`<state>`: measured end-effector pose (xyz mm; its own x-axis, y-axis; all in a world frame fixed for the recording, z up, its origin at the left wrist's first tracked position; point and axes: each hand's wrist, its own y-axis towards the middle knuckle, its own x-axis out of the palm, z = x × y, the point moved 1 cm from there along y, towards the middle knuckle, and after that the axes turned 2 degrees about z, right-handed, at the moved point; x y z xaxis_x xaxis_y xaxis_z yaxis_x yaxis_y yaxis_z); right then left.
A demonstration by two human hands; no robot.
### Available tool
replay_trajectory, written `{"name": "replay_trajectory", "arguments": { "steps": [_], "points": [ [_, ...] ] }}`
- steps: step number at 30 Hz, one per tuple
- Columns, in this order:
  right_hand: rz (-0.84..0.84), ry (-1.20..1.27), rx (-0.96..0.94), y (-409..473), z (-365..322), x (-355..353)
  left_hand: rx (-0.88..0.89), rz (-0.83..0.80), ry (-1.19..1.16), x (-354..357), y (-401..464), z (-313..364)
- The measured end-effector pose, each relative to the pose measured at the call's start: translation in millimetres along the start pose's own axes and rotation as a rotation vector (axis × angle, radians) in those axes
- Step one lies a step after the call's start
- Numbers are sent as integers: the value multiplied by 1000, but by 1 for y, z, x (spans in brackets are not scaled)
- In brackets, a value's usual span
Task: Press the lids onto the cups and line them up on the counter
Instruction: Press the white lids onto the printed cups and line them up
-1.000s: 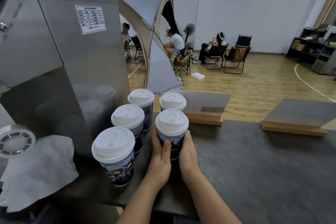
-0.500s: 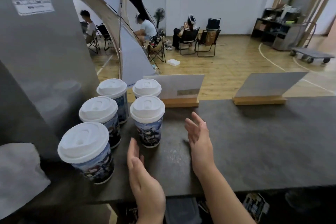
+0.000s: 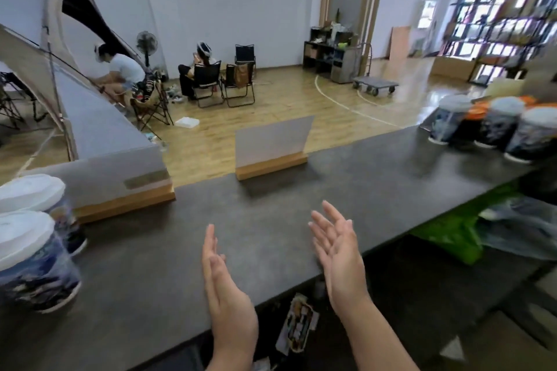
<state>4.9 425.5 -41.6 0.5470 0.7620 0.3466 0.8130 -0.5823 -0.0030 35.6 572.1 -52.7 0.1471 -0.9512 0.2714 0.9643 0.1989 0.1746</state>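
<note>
Lidded cups (image 3: 28,250) left of the sign stand (image 3: 271,149) are lined up; those to its right (image 3: 494,126) remain; both hands (image 3: 229,289) (image 3: 339,253) are held wide, empty, over the counter (image 3: 376,178).

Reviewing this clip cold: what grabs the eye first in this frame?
Two bare hands, left hand and right hand, hover open and empty over the dark counter. Lidded cups stand at the far left edge, and a blurred cluster of cups sits at the far right end.
</note>
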Motion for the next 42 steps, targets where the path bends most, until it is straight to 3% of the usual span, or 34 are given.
{"name": "replay_trajectory", "arguments": {
  "steps": [7,13,29,34,40,42],
  "points": [
    [265,-10,-111,19,-76,-201,-179,-210,45,171,-86,-31],
    [404,-24,-134,36,-105,-291,-200,-429,38,270,-123,-49],
    [434,-146,-227,285,-176,-345,-108,-818,44,562,49,-102],
    [471,-174,-247,360,-177,-355,-258,-884,105,621,55,-125],
    [499,-246,-266,440,-181,-382,-312,-843,97,675,48,-127],
    [479,-273,-274,459,-183,-387,-416,-835,60,687,45,-133]
  ]
}}
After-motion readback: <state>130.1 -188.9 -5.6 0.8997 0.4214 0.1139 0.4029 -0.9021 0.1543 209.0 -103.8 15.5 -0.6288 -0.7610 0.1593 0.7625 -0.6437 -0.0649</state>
